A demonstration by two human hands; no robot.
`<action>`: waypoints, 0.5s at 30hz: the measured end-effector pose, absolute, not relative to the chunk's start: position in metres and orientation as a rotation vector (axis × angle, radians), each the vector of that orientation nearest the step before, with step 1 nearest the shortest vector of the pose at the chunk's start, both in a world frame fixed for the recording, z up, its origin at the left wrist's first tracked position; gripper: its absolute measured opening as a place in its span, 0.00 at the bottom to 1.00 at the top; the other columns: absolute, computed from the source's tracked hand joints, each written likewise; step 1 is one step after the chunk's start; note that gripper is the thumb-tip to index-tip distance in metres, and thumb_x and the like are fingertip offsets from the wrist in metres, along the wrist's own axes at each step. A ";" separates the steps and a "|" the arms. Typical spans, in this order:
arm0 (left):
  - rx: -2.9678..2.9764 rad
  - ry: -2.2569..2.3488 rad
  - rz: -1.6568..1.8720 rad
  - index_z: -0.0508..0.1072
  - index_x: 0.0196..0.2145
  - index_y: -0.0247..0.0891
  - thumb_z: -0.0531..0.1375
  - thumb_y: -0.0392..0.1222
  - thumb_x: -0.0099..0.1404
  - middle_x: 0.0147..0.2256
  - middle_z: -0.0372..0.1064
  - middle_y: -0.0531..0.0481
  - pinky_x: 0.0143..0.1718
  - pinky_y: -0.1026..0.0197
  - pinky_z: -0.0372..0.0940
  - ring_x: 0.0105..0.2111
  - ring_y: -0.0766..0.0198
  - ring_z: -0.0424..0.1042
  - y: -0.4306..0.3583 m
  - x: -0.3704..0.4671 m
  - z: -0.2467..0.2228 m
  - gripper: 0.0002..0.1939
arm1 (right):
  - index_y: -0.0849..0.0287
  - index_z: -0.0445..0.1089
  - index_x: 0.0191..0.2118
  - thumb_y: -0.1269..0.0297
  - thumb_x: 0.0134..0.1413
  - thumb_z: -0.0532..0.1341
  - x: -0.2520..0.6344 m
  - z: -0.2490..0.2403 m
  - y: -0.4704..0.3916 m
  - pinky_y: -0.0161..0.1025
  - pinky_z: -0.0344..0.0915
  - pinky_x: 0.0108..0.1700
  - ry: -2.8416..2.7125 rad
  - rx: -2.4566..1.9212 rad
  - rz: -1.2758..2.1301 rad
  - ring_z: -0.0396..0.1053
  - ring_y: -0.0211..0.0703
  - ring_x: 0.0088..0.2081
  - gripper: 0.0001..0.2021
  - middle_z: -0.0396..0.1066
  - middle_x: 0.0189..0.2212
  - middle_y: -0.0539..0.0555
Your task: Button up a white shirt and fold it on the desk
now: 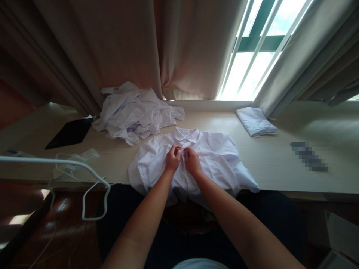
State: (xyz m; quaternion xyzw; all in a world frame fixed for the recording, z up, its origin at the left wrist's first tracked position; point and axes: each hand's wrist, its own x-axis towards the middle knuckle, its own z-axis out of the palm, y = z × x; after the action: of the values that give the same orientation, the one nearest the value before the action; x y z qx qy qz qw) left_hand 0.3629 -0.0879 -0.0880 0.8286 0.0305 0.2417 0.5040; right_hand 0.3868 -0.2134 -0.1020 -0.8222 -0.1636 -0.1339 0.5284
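A white collared shirt (pixel 215 153) lies spread on the table, its collar toward the window and its lower part hanging over the front edge. Both hands are at the middle of its front, just below the collar. My left hand (pixel 174 156) pinches the shirt's front with curled fingers. Close beside it, my right hand (pixel 191 158) grips the cloth on the other side of the front opening. A small gap separates the fingertips. Any button between them is too small to make out.
Crumpled white clothes (pixel 134 112) lie at the back left, near a black flat item (pixel 70 132). A power strip (pixel 88 155) with cables and a white bent tube (pixel 95 173) are at left. Folded white cloth (pixel 256 121) and a blurred dark object (pixel 308 157) lie right on the table (pixel 280 164).
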 end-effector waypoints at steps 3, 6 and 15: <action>1.999 0.075 0.581 0.71 0.43 0.42 0.55 0.41 0.68 0.37 0.74 0.48 0.42 0.59 0.67 0.36 0.61 0.73 -0.088 0.363 -0.088 0.09 | 0.55 0.69 0.42 0.63 0.65 0.50 0.387 -0.102 -0.213 0.41 0.64 0.46 -0.387 -1.967 -0.321 0.70 0.46 0.40 0.11 0.74 0.40 0.56; 1.999 0.075 0.577 0.71 0.43 0.42 0.55 0.41 0.68 0.37 0.74 0.48 0.42 0.59 0.67 0.36 0.61 0.73 -0.088 0.362 -0.087 0.09 | 0.55 0.69 0.42 0.63 0.65 0.50 0.387 -0.101 -0.213 0.40 0.64 0.46 -0.390 -1.967 -0.321 0.70 0.46 0.40 0.11 0.74 0.40 0.56; 1.993 0.077 0.573 0.71 0.44 0.42 0.55 0.42 0.67 0.38 0.74 0.48 0.43 0.58 0.68 0.37 0.60 0.73 -0.088 0.361 -0.085 0.09 | 0.56 0.69 0.42 0.64 0.65 0.50 0.386 -0.099 -0.214 0.41 0.64 0.47 -0.392 -1.967 -0.319 0.70 0.46 0.41 0.11 0.74 0.40 0.56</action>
State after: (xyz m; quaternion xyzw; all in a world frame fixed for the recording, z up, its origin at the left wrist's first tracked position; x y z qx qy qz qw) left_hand 0.3609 -0.0881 -0.0851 0.8270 0.0318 0.2378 0.5085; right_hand 0.3857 -0.2136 -0.0990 -0.8229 -0.1639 -0.1335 0.5274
